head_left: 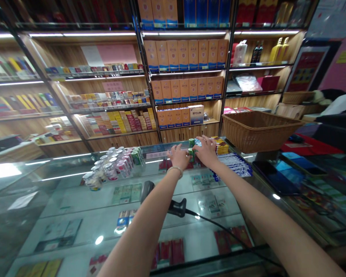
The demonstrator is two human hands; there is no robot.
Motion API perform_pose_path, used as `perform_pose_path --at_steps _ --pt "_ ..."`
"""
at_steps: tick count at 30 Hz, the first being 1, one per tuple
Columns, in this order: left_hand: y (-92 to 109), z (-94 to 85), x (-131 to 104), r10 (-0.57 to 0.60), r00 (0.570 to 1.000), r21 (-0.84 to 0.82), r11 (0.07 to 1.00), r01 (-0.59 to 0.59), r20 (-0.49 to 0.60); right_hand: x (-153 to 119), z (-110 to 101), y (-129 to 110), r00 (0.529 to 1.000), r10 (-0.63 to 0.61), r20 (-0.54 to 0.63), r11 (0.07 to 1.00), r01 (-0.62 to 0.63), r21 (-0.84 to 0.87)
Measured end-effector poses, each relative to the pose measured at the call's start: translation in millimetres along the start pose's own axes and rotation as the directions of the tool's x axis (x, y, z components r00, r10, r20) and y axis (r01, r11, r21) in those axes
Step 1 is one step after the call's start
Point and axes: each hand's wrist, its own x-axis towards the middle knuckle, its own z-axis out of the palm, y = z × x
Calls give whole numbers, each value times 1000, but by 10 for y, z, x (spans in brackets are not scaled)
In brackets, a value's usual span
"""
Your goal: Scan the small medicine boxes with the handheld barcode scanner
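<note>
Both my arms reach out over the glass counter point(167, 181). My left hand point(178, 157), with a bracelet at the wrist, has its fingers apart just left of some small green containers point(191, 154). Curled over from the other side, my right hand point(207, 151) has its thumb side against those containers. A blue-and-white pack point(198, 142) shows partly behind its fingers. Beside my right wrist lie a pile of blue-and-white sticks point(235, 164) and yellow packs point(221, 147). Under my left forearm lies a black handheld scanner point(177, 207), partly covered.
Rows of small lidded containers point(111, 169) stand on the counter's left. A wicker basket point(259, 132) is at the back right, with a dark tablet-like device point(276, 179) and a phone point(304, 163) nearby. The scanner's cable point(225, 229) trails right. Stocked shelves point(187, 71) line the wall.
</note>
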Motion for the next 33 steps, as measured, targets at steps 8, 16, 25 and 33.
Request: perform_pose_path --at_steps 8,16,25,33 --pt "36 136 123 -6 1000 3 1000 6 -22 92 38 30 999 30 28 999 -29 -25" --pt "70 271 220 -49 997 -11 999 48 -53 160 159 23 998 61 -6 998 -61 -28" --pt "139 415 287 -124 988 -46 992 121 -88 186 198 -4 997 71 -16 996 -72 -51" --pt "148 499 309 -131 986 -58 990 126 -105 174 203 -2 998 49 -28 996 -51 -75"
